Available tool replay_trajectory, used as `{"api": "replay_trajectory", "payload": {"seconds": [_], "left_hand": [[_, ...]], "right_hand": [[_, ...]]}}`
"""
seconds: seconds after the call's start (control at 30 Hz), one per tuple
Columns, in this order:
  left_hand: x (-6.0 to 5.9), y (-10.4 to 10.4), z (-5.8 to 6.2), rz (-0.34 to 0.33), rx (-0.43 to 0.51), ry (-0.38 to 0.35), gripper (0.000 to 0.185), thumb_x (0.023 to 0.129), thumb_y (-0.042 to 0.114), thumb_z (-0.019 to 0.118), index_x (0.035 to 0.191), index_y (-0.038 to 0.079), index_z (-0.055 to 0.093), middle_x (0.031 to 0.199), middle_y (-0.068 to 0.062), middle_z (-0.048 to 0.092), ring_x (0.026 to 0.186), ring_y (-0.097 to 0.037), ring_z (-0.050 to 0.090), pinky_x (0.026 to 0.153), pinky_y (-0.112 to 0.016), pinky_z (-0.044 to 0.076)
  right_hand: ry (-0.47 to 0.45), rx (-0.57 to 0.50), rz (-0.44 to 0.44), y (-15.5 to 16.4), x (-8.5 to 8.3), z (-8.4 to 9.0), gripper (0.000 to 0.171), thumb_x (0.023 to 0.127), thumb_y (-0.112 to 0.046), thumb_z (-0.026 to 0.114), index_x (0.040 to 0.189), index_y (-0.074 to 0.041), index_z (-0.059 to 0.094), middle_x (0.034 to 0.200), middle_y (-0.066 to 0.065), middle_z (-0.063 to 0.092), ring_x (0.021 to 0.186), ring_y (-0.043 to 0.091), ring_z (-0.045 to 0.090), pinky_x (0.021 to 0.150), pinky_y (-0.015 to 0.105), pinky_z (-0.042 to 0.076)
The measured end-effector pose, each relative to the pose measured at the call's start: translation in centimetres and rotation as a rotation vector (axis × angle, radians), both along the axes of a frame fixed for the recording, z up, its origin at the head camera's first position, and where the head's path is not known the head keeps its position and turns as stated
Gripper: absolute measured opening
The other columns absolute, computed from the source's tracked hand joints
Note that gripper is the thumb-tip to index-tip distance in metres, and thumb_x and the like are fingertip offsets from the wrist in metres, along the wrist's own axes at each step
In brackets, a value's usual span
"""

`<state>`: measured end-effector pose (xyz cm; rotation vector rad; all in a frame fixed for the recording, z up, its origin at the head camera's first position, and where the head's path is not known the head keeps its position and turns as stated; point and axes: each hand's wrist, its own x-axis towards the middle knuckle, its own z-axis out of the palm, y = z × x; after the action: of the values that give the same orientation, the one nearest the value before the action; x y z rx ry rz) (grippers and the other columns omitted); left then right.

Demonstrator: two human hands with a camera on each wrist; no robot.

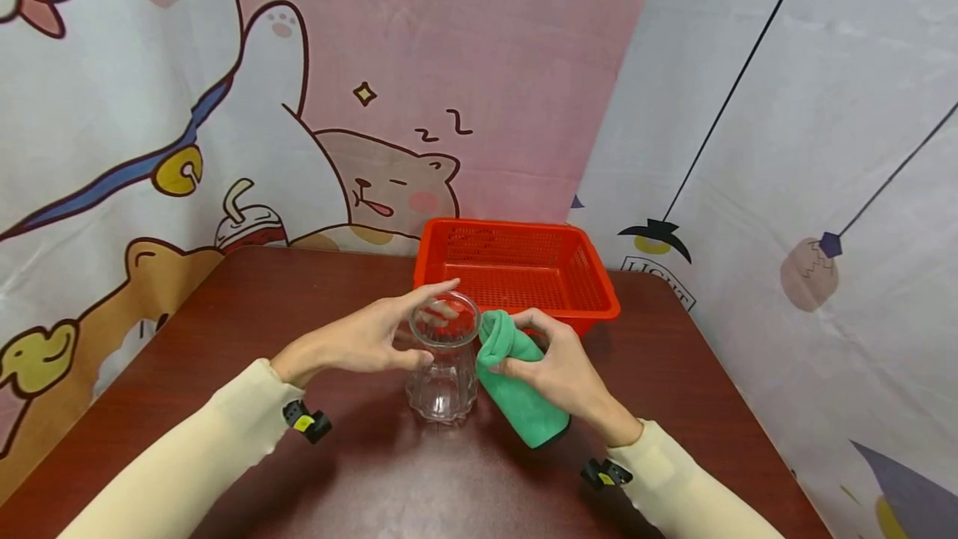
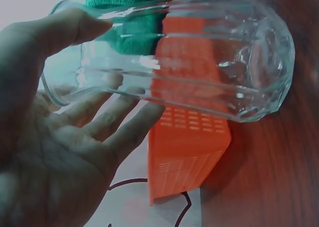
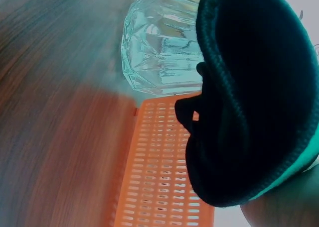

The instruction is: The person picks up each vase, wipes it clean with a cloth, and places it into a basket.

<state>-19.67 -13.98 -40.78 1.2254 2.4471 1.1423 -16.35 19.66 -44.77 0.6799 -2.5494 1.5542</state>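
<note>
A clear ribbed glass vase [image 1: 442,389] stands upright on the table, its round rim level with my left hand [image 1: 367,338]. That hand reaches about the neck from the left, thumb in front, the other fingers behind, fairly straight. I cannot tell how firmly they touch the glass. My right hand [image 1: 557,364] pinches the upper part of a green cloth sleeve [image 1: 527,410] just right of the vase. In the right wrist view the sleeve [image 3: 224,102] turns a hollow, black-lined end to the camera, hiding most of that hand. The left wrist view shows the vase [image 2: 199,57] lying across the picture.
Behind the hands, a red perforated plastic basket [image 1: 516,302] sits at the back of the dark wood table [image 1: 337,447]. Cloth printed with cartoon animals hangs behind and at the right of the table. Each forearm wears a small black strap.
</note>
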Motion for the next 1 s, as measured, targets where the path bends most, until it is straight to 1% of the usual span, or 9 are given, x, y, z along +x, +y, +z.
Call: {"api": "replay_trajectory", "payload": {"seconds": [0.1,0.2,0.4,0.53,0.63,0.77,0.8,0.87,1.0], "left_hand": [[0.4,0.2,-0.2,0.029,0.027,0.004,0.106,0.102,0.013,0.087,0.187,0.029,0.026,0.166,-0.003,0.066,0.148,-0.029,0.069,0.117,-0.055,0.064],[0.8,0.4,-0.3,0.062,0.051,0.028,0.107,0.1,0.017,0.092,0.186,0.026,0.029,0.165,-0.005,0.067,0.148,-0.029,0.07,0.117,-0.055,0.064],[1.7,1.1,-0.2,0.181,0.027,0.133,0.114,0.095,0.021,0.099,0.185,0.018,0.03,0.16,-0.006,0.072,0.145,-0.029,0.073,0.122,-0.058,0.06],[2.1,1.5,-0.2,0.225,0.01,0.147,0.116,0.093,0.023,0.102,0.184,0.014,0.031,0.157,-0.011,0.074,0.14,-0.031,0.075,0.118,-0.057,0.061],[2.4,1.6,-0.3,0.223,0.007,0.149,0.113,0.093,0.022,0.102,0.183,0.013,0.033,0.154,-0.014,0.075,0.132,-0.032,0.077,0.106,-0.051,0.065],[2.4,1.6,-0.4,0.218,0.007,0.145,0.11,0.094,0.019,0.1,0.182,0.015,0.034,0.151,-0.014,0.077,0.127,-0.032,0.079,0.096,-0.039,0.066],[2.4,1.6,-0.4,0.216,0.005,0.145,0.11,0.095,0.019,0.1,0.182,0.015,0.034,0.151,-0.014,0.077,0.128,-0.032,0.078,0.095,-0.037,0.066],[2.3,1.6,-0.4,0.212,0.0,0.142,0.11,0.095,0.019,0.1,0.183,0.016,0.033,0.152,-0.013,0.076,0.132,-0.031,0.077,0.099,-0.038,0.066],[2.3,1.6,-0.2,0.193,-0.003,0.15,0.111,0.094,0.018,0.1,0.182,0.015,0.034,0.152,-0.012,0.076,0.135,-0.031,0.077,0.108,-0.048,0.066]], "right_hand": [[0.001,0.003,0.0,-0.1,0.0,0.1,0.045,0.092,-0.017,0.101,0.13,-0.025,0.078,0.129,-0.002,0.084,0.097,0.017,0.083,0.086,0.031,0.068],[-0.004,0.004,-0.003,-0.1,0.0,0.1,0.045,0.092,-0.018,0.101,0.131,-0.024,0.078,0.129,-0.002,0.084,0.096,0.017,0.082,0.085,0.032,0.068],[-0.01,0.007,-0.015,-0.2,-0.2,0.2,0.047,0.093,-0.019,0.101,0.133,-0.025,0.078,0.129,-0.002,0.084,0.095,0.018,0.082,0.084,0.033,0.068],[-0.007,0.001,-0.009,-0.5,-0.4,0.3,0.05,0.093,-0.02,0.101,0.138,-0.023,0.078,0.132,-0.001,0.084,0.096,0.018,0.083,0.084,0.032,0.068],[0.006,0.002,-0.004,-0.8,-0.5,0.4,0.055,0.093,-0.02,0.101,0.142,-0.022,0.077,0.135,0.0,0.084,0.098,0.017,0.082,0.085,0.03,0.068],[0.027,0.017,0.001,-1.2,-0.7,0.4,0.06,0.094,-0.021,0.101,0.148,-0.021,0.076,0.136,0.001,0.084,0.099,0.015,0.082,0.086,0.029,0.067],[0.032,0.021,0.004,-1.3,-0.7,0.4,0.061,0.094,-0.021,0.1,0.15,-0.021,0.076,0.136,0.002,0.084,0.099,0.015,0.082,0.086,0.028,0.067],[0.046,0.027,0.01,-1.5,-0.7,0.4,0.063,0.095,-0.022,0.1,0.153,-0.02,0.075,0.136,0.003,0.084,0.1,0.014,0.081,0.087,0.028,0.067],[0.078,0.034,0.025,-1.9,-0.8,0.5,0.061,0.096,-0.021,0.099,0.152,-0.019,0.077,0.136,0.001,0.083,0.104,0.015,0.078,0.089,0.028,0.067]]}}
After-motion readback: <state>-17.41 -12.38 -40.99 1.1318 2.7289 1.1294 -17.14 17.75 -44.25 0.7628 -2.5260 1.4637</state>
